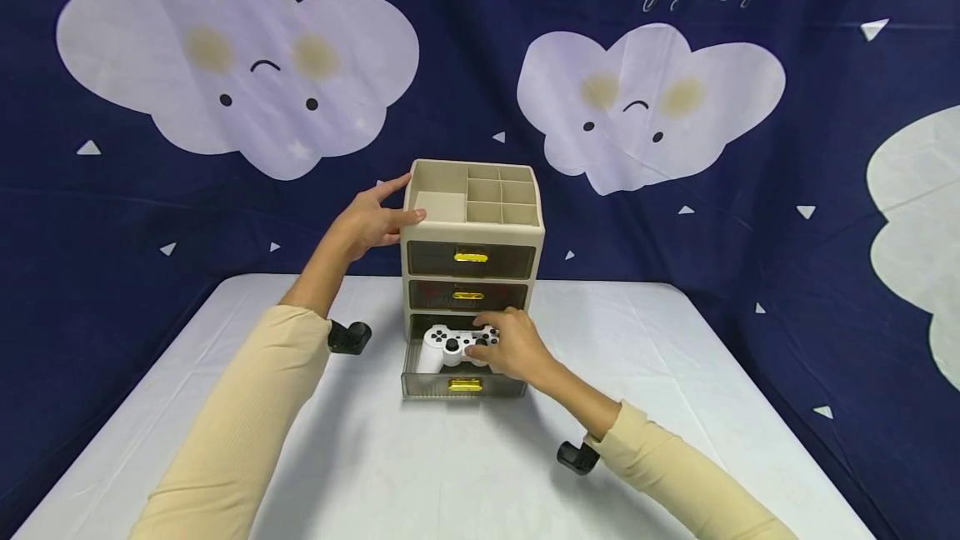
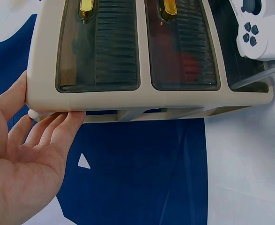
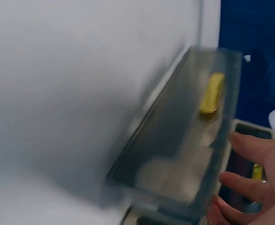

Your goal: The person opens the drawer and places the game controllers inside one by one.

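A beige desktop drawer organizer (image 1: pixel 474 233) stands on the table. Its lowest drawer (image 1: pixel 422 387), smoky and see-through with a gold handle, is pulled out. In it lies a white game controller (image 1: pixel 432 357), its right end partly covered by my right hand (image 1: pixel 517 347). The thumb and a finger of that hand are spread over the controller; the right wrist view shows the fingers (image 3: pixel 246 187) apart beside the drawer. My left hand (image 1: pixel 366 219) rests on the organizer's upper left corner, thumb over the top edge and fingers (image 2: pixel 69 133) against the side.
Two upper drawers (image 1: pixel 431 258) are closed, and something reddish shows through the second. The open top tray (image 1: pixel 442 205) has several compartments. A white cloth covers the table (image 1: pixel 600 373). Behind hangs a dark blue curtain (image 1: pixel 465 65) with cloud prints.
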Tool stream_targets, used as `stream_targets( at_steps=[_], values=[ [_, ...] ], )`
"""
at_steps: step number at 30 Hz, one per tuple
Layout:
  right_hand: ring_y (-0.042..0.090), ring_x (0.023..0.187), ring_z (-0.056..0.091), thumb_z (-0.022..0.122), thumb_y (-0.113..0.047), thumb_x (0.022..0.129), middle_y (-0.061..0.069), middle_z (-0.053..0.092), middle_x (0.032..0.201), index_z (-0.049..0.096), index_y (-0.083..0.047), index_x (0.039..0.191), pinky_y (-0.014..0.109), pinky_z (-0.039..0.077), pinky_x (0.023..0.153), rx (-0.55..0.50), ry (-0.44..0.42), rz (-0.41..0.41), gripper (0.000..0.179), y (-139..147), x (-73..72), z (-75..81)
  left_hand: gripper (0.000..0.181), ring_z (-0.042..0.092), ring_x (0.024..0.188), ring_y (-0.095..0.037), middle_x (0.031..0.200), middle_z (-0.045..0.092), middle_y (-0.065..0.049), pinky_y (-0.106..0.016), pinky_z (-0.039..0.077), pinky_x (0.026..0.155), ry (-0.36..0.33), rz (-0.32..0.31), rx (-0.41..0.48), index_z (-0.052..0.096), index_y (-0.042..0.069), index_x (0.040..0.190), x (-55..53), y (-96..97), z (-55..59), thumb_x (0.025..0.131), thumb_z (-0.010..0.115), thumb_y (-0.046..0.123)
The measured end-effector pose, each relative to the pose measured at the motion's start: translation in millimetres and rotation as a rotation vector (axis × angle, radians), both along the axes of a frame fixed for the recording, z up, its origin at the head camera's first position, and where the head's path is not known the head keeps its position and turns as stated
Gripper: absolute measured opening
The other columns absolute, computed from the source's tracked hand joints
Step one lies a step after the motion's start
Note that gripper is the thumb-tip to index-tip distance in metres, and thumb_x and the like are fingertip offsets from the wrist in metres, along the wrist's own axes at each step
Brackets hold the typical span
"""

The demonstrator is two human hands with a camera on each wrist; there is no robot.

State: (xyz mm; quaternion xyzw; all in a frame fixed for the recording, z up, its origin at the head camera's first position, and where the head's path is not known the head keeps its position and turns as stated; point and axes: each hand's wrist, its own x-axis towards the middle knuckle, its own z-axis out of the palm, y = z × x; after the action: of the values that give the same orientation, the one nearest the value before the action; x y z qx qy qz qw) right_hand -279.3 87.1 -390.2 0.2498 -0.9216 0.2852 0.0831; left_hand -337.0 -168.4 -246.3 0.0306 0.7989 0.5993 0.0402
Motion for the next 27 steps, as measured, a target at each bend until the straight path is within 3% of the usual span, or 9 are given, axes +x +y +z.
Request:
stream_targets(
  at_steps=[4,8,11,14,17,21,24,27],
  values=[
    [0.026,0.086,0.071,0.079,-0.022,0.088,0.01,0.076,0.095,0.076,-0.006,0.112,0.032,0.056,0.064,-0.088,-0.106,0.027,0.028,-2.7,8.7,9.2,0.083,0.054,0.136,-0.032,0.167,0.026,-0.012,-0.046,0.045,0.114,0.003,0.002,-0.006,0.022,0.037,0.162,-0.1,-0.4,-0.1,0.097,0.071,0.022],
    [0.013,0.071,0.067,0.072,-0.021,0.094,0.006,0.076,0.083,0.078,-0.01,0.105,0.025,0.05,0.056,-0.136,-0.226,0.054,0.017,-4.9,15.9,16.9,0.082,0.054,0.135,-0.033,0.165,0.03,-0.014,-0.047,0.045,0.114,0.002,0.004,-0.001,0.022,0.036,0.163,0.5,-0.5,0.4,0.098,0.071,0.022],
    [0.01,0.066,0.064,0.069,-0.019,0.096,0.012,0.075,0.083,0.078,-0.006,0.101,0.026,0.054,0.059,-0.171,-0.335,0.085,0.016,-5.2,20.5,20.6,0.082,0.054,0.136,-0.033,0.166,0.028,-0.013,-0.047,0.045,0.114,0.002,0.001,0.002,0.022,0.036,0.163,0.9,0.1,0.8,0.098,0.07,0.021],
    [0.015,0.065,0.065,0.067,-0.017,0.098,0.019,0.074,0.085,0.076,0.001,0.1,0.037,0.06,0.064,-0.214,-0.443,0.11,0.02,-5.5,24.2,22.4,0.082,0.054,0.136,-0.033,0.167,0.025,-0.013,-0.046,0.045,0.113,0.002,0.0,0.0,0.022,0.036,0.163,1.0,0.3,1.0,0.098,0.07,0.021],
    [0.015,0.065,0.066,0.066,-0.015,0.098,0.013,0.074,0.081,0.076,0.004,0.097,0.046,0.062,0.07,-0.232,-0.51,0.123,0.022,-5.5,26.9,23.3,0.083,0.054,0.136,-0.033,0.166,0.026,-0.013,-0.046,0.045,0.114,-0.002,0.0,0.001,0.021,0.036,0.163,0.4,0.5,0.8,0.098,0.07,0.021],
    [0.009,0.063,0.062,0.066,-0.017,0.098,0.004,0.071,0.074,0.078,0.004,0.09,0.033,0.06,0.066,-0.218,-0.619,0.142,0.025,-2.7,30.0,22.0,0.083,0.054,0.136,-0.032,0.164,0.031,-0.014,-0.046,0.044,0.114,-0.01,-0.002,0.006,0.021,0.037,0.163,-0.3,0.7,0.6,0.098,0.07,0.022],
    [0.009,0.063,0.062,0.066,-0.018,0.098,0.009,0.071,0.075,0.076,0.008,0.09,0.026,0.059,0.065,-0.219,-0.727,0.164,0.03,-0.2,33.0,18.5,0.083,0.054,0.136,-0.032,0.165,0.029,-0.013,-0.046,0.045,0.114,-0.011,-0.001,0.0,0.021,0.037,0.163,-0.3,0.7,0.9,0.098,0.071,0.022],
    [0.011,0.065,0.065,0.065,-0.017,0.099,0.018,0.073,0.082,0.073,0.014,0.095,0.029,0.062,0.067,-0.231,-0.807,0.172,0.032,2.0,36.4,12.9,0.083,0.054,0.136,-0.032,0.165,0.029,-0.013,-0.045,0.045,0.114,-0.011,0.002,-0.006,0.021,0.037,0.163,-0.6,0.4,0.9,0.097,0.071,0.022]
  ],
)
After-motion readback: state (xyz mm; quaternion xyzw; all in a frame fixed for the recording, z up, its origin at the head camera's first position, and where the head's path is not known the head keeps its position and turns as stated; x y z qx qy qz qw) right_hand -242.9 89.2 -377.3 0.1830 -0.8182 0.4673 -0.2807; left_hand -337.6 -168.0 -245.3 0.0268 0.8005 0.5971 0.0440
